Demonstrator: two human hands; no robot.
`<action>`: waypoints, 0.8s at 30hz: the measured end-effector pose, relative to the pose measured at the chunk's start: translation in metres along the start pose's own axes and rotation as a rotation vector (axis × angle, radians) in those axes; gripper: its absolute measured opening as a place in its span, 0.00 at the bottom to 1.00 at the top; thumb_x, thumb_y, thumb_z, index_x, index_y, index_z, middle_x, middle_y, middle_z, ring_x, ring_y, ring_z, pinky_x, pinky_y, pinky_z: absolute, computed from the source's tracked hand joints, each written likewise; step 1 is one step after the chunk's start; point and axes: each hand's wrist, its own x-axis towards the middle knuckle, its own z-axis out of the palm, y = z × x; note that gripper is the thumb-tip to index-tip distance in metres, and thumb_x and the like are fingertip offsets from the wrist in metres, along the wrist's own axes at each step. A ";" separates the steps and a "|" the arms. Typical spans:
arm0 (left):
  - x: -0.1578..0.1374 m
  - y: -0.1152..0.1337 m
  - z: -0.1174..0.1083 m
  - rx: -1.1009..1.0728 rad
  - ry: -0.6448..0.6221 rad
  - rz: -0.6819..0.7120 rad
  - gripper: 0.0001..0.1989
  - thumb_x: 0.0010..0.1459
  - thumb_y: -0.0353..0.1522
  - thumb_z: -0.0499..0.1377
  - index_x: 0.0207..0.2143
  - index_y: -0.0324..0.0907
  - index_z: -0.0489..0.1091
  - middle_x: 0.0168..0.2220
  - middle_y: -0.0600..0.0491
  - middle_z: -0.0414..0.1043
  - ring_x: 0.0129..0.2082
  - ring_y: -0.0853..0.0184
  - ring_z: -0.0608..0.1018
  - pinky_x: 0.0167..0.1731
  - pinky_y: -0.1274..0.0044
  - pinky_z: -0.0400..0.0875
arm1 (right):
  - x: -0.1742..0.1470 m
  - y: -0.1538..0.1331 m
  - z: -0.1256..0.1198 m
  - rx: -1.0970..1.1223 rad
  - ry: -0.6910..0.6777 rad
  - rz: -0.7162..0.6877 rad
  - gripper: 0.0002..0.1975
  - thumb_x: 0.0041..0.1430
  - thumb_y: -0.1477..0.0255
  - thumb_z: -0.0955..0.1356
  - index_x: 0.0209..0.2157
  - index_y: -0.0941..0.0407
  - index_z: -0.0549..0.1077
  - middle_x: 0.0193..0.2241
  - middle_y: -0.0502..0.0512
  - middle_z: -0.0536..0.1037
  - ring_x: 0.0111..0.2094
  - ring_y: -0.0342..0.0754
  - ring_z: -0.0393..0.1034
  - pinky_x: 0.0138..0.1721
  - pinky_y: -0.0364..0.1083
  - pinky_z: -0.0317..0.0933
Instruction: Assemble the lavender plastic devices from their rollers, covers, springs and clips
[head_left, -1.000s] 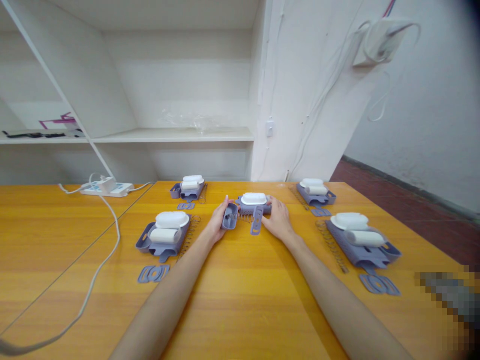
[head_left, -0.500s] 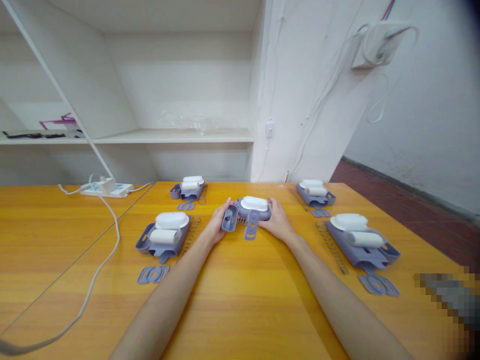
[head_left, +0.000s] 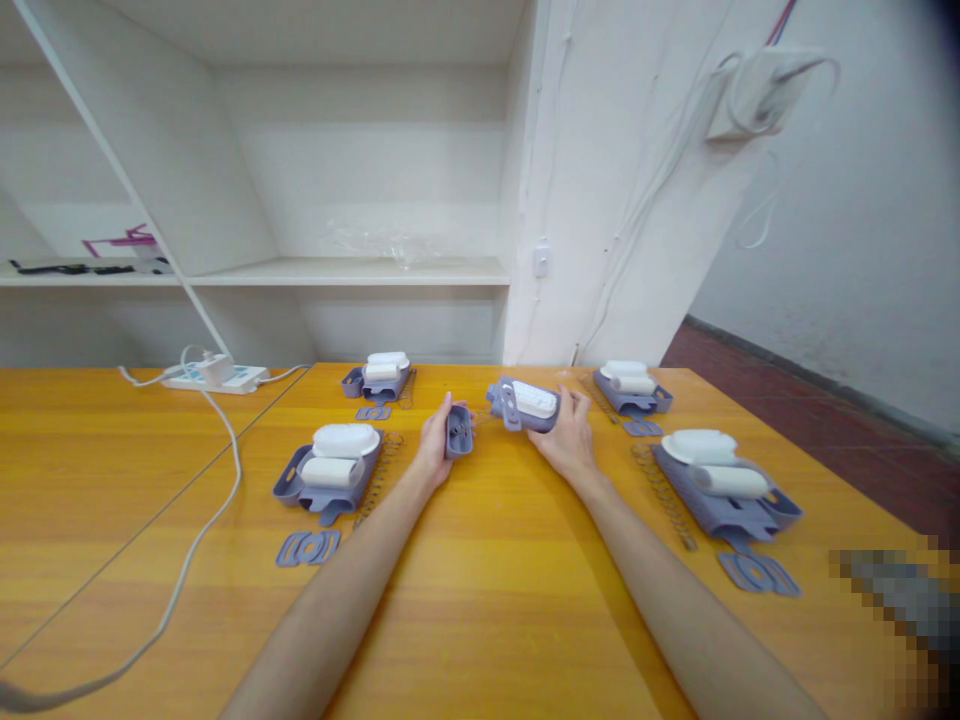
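Both hands are curled around parts: I have the left hand [head_left: 435, 440] wrapped about the side of the grey cup [head_left: 458, 436], and the right hand [head_left: 568, 440] clasping the right end of the grey body [head_left: 535, 423], fingers spread only as far as its width. Half a second ago the body was level and close beside the cup; now it is off to the right, canted with its left end higher, and a gap shows between them. On top, the white dish [head_left: 532, 400] stays put, while the strip [head_left: 511, 405], which hung down in front, crosses the dish's left end. I make out a thin spring [head_left: 482, 416] faintly in the gap, but cannot tell what it joins. To my eye, cup and body remain unjoined, both over the middle of the table [head_left: 480, 600].
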 end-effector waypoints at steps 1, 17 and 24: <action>0.000 0.000 0.000 -0.014 0.008 0.007 0.25 0.49 0.49 0.59 0.37 0.36 0.69 0.27 0.52 0.73 0.21 0.72 0.74 0.22 0.80 0.69 | 0.000 0.001 0.000 -0.004 0.017 0.006 0.41 0.41 0.69 0.69 0.58 0.60 0.52 0.50 0.66 0.55 0.49 0.60 0.61 0.47 0.54 0.63; 0.025 -0.008 -0.020 0.139 0.637 0.501 0.24 0.47 0.53 0.56 0.23 0.40 0.61 0.20 0.61 0.61 0.19 0.76 0.66 0.22 0.82 0.61 | 0.006 0.012 0.000 0.170 0.307 0.006 0.37 0.37 0.75 0.68 0.53 0.57 0.55 0.51 0.63 0.56 0.53 0.57 0.57 0.52 0.55 0.58; 0.022 -0.006 -0.017 0.214 0.651 0.534 0.22 0.51 0.51 0.54 0.23 0.40 0.61 0.19 0.60 0.60 0.20 0.75 0.65 0.23 0.81 0.59 | 0.006 0.014 0.002 0.128 0.263 -0.040 0.38 0.38 0.74 0.68 0.54 0.57 0.54 0.52 0.64 0.57 0.54 0.59 0.55 0.53 0.57 0.55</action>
